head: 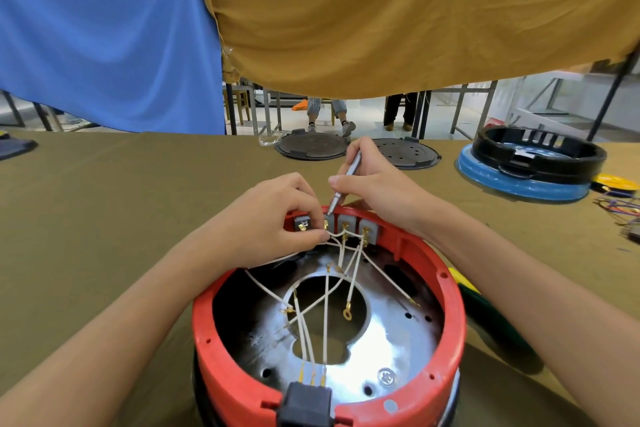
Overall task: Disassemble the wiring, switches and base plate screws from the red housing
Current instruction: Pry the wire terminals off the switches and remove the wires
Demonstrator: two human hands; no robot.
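A housing (329,322) sits on a table (104,218) nearest the viewer, with switches (346,224) ranged along its inner wall at 12 o'clock and a connector block (306,404) on its rim at 6 o'clock. Wires (325,305) cross a base plate (381,350) inside. Two discs (311,147) lie behind it; a stacked ring (533,159) stands at 2 o'clock.

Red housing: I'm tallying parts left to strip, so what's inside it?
Inside the red housing: a shiny base plate with one screw, white wires, and grey switches on the far wall. The left hand covers part of the switch row.
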